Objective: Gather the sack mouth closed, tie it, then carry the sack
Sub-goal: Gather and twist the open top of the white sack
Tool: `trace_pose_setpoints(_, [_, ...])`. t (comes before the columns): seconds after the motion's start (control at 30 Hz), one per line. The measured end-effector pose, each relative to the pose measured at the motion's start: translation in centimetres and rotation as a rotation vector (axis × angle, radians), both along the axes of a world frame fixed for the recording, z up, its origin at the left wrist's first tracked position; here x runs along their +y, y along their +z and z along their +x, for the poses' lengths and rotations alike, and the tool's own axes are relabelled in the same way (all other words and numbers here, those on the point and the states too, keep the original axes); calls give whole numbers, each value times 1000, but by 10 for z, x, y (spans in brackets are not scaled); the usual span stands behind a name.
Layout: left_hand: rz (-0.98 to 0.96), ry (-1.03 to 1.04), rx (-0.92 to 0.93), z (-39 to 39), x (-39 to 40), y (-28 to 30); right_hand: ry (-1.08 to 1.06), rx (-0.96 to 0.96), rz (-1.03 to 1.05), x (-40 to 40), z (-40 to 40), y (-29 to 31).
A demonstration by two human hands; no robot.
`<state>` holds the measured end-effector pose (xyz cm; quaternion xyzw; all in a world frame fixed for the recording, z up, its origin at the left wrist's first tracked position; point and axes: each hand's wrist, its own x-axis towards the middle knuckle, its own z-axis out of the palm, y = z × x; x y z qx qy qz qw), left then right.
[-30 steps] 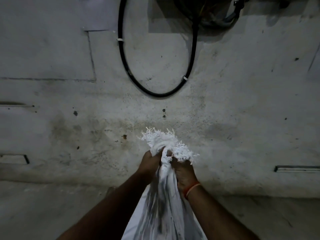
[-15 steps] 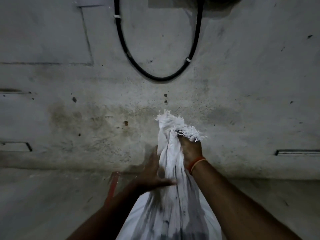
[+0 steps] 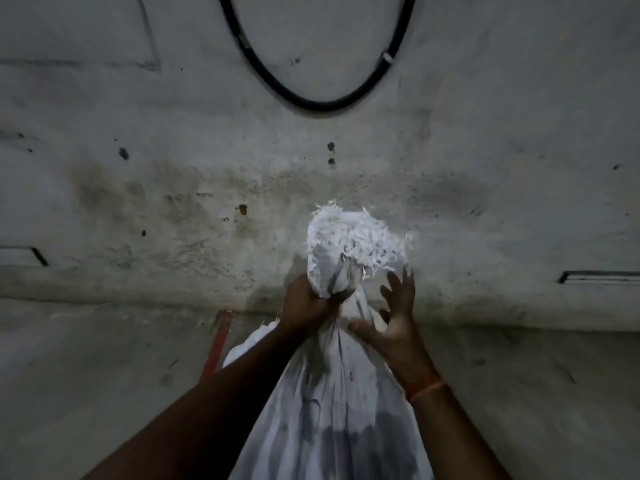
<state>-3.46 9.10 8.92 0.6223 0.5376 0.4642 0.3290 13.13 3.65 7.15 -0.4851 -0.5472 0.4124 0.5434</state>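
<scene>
A white woven sack (image 3: 332, 403) stands upright in front of me, its mouth gathered into a frayed tuft (image 3: 349, 240). A dark band circles the neck just under the tuft; I cannot tell if it is a tie or a shadow. My left hand (image 3: 304, 304) is clenched around the neck from the left. My right hand (image 3: 394, 320) is just to the right of the neck with fingers spread, the thumb touching the sack cloth, holding nothing. An orange band sits on my right wrist.
A stained grey concrete wall (image 3: 173, 188) stands close behind the sack. A black cable loop (image 3: 322, 105) hangs on it above. A red bar (image 3: 216, 344) lies on the floor to the left of the sack.
My left hand moved up from the sack's side and gripped the neck. My right hand let go of the neck and opened beside it. The camera view shifted downward.
</scene>
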Motion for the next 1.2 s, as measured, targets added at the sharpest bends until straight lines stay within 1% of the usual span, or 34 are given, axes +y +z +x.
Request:
trace_pose_setpoints(0.07, [-4, -17, -77, 5, 6, -8, 69, -98, -61, -9, -5, -31])
trace_pose_setpoints(0.17, [2, -23, -114, 18, 11, -11, 79, -208, -93, -8, -19, -64])
trace_pose_setpoints(0.3, [1, -22, -152, 36, 22, -24, -81, -315, -138, 11, -33, -89])
trace_pose_setpoints(0.37, [-45, -16, -240, 46, 27, -30, -138, -343, -120, 25, -38, -95])
trace_pose_setpoints(0.43, [-137, -13, -388, 54, 34, -30, -159, -317, -131, 39, -33, -101])
trace_pose_setpoints(0.5, [-220, -47, -455, 55, 40, -27, -186, -325, -144, 49, -25, -106])
trace_pose_setpoints(0.53, [-246, -106, -434, 52, 40, -26, -206, -323, -149, 50, -22, -107])
trace_pose_setpoints(0.57, [-255, -180, -371, 47, 36, -26, -211, -310, -164, 51, -21, -108])
trace_pose_setpoints(0.63, [-190, -285, -183, 31, 21, -32, -199, -272, -187, 50, -25, -107])
trace_pose_setpoints(0.73, [-57, -283, 98, 6, -12, -57, -197, -153, -166, 46, -34, -102])
trace_pose_setpoints(0.8, [-23, -307, 308, -5, -30, -89, -185, -165, -175, 45, -36, -102])
trace_pose_setpoints(0.83, [-28, -328, 337, -9, -35, -108, -182, -168, -176, 46, -37, -103])
trace_pose_setpoints(0.87, [-30, -350, 317, -11, -37, -126, -184, -158, -176, 47, -36, -106])
trace_pose_setpoints(0.97, [-2, -352, 254, -4, -25, -150, -147, -96, -201, 48, -33, -104])
trace_pose_setpoints(1.0, [45, -327, 263, 3, -21, -149, -141, -61, -195, 48, -33, -103])
trace_pose_setpoints(1.1, [159, -206, 257, 21, -11, -152, -107, -97, -167, 48, -34, -101])
trace_pose_setpoints(1.2, [191, -60, 292, 29, -5, -164, -88, -151, -159, 49, -37, -103])
